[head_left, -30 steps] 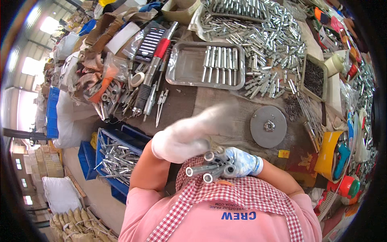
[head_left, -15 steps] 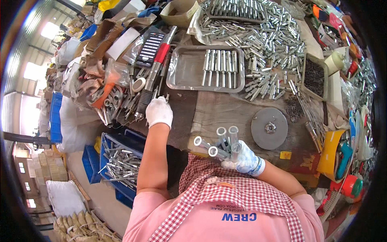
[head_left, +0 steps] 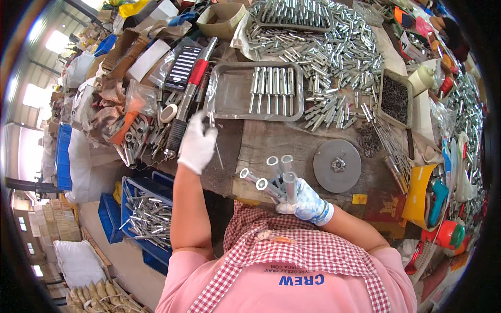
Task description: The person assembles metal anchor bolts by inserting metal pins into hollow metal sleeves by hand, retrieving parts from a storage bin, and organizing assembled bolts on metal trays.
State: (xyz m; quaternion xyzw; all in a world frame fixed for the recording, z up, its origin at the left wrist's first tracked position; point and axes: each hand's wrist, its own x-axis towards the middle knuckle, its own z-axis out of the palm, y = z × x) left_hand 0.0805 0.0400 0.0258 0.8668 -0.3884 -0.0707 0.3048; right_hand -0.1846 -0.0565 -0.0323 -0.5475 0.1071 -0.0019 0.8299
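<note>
My right hand [head_left: 309, 202], in a stained white glove, grips a bunch of several metal tubes [head_left: 273, 180]. Their open ends point up and to the left. At the left of the bench my white-gloved left hand [head_left: 198, 145] has a thin metal rod [head_left: 217, 146] at its fingertips, slanting downward; motion blurs the fingers a little. Just beyond the rod is a shallow metal tray [head_left: 224, 112]. A row of several metal pieces with thin shanks [head_left: 272, 89] lies in its right part.
Loose metal pieces [head_left: 334, 57] heap up behind the tray. A grey round disc [head_left: 337, 166] lies right of the tubes. Dark small parts fill a bin [head_left: 395, 98]. A phone [head_left: 182, 68] and a red-banded tool [head_left: 190, 94] lie left; blue crates [head_left: 128, 208] stand below the bench edge.
My left hand has turned and shifted slightly left, and the thin rod now shows beside its fingers. My right hand keeps its grip on the tubes. The whole view has shifted a little.
</note>
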